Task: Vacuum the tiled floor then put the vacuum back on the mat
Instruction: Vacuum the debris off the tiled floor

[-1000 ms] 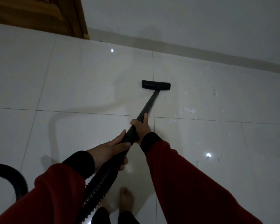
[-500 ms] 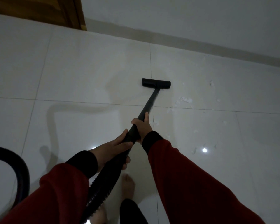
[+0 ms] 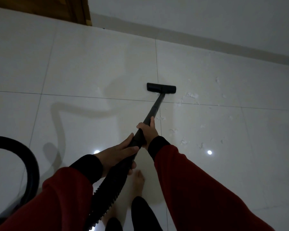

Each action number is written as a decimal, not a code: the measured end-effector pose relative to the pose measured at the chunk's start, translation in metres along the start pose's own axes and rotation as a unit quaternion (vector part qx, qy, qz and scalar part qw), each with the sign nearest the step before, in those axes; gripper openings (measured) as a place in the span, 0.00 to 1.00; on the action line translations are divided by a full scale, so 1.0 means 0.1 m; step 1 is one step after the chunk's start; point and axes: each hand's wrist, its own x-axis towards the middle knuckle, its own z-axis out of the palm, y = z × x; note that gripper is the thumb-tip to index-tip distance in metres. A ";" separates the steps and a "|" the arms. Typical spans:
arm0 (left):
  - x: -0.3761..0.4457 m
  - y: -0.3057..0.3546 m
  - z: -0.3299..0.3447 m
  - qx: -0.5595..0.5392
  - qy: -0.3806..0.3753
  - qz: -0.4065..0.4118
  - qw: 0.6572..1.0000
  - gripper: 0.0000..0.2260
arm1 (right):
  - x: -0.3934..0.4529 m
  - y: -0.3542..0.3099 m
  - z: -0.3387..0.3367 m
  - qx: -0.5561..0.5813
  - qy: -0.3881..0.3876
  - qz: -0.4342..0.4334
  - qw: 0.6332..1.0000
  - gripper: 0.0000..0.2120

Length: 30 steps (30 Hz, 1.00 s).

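Observation:
A black vacuum wand [image 3: 154,108] runs from my hands forward to its flat floor head [image 3: 161,88], which rests on the white tiled floor [image 3: 90,67]. My right hand [image 3: 148,130] grips the wand higher up, thumb along the tube. My left hand [image 3: 118,153] grips it lower, where the ribbed black hose [image 3: 110,185] begins. Both arms wear red sleeves with black cuffs. Small white scraps of debris [image 3: 191,95] lie on the tiles just right of the head and farther right. The vacuum body and the mat are out of view.
The hose loops round in a black arc [image 3: 32,160] at the left edge. A wooden door [image 3: 57,7] stands at the top left, beside a white wall with a skirting strip [image 3: 207,37]. My bare foot [image 3: 138,182] is below the hands.
The floor head has slid slightly back toward the tile joint, nearer the debris. The view has tilted and my foot has stepped forward. Both hands keep their grip.

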 end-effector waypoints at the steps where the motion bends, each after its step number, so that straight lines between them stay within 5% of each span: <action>1: -0.03 -0.04 0.01 0.001 0.000 0.000 1.000 0.28 | -0.03 0.04 0.00 -0.002 0.000 0.000 1.000 0.43; 30: -0.49 -0.98 0.79 0.014 0.034 0.025 0.999 0.30 | -0.76 0.72 -0.61 -0.068 -0.023 0.012 0.997 0.40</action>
